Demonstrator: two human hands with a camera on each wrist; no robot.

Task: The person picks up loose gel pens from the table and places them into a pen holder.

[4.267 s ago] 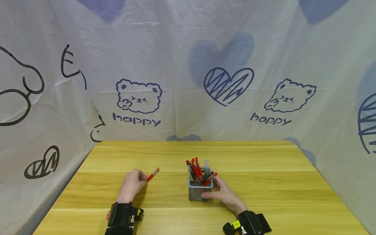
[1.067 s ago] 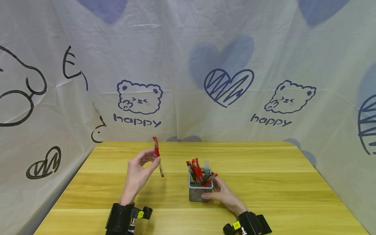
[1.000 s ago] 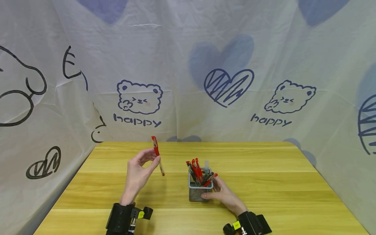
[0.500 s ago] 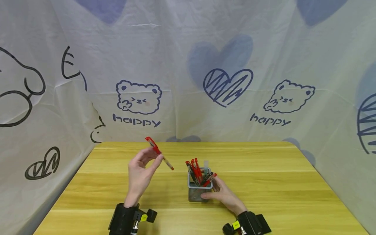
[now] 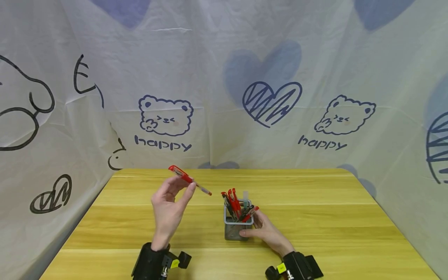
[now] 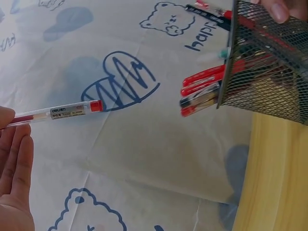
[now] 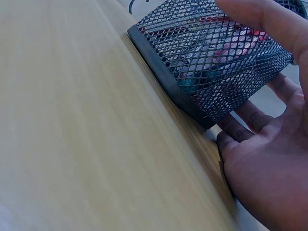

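Between thumb and fingers, my left hand [image 5: 170,206] pinches a red gel pen [image 5: 185,177] above the table. The pen slants, its red cap up at the left and its clear barrel end down toward the right. In the left wrist view that red-tipped end points toward the mesh pen holder [image 6: 269,77]. My right hand [image 5: 267,232] grips the pen holder [image 5: 233,229] at its right side, thumb across the front. The holder stands upright on the table with several red and black pens [image 5: 235,204] and a clear strip [image 5: 245,198] inside.
The wooden table [image 5: 315,202] reaches back to a white cloth backdrop [image 5: 217,77] printed with hearts and bears. Another cloth wall [image 5: 45,136] rises at the left. Black camera bands sit on both wrists.
My left hand picked the red pen up off the table. Since then the pen has tilted from near upright to a slant, its lower end swinging right toward the holder. The right hand stays put.
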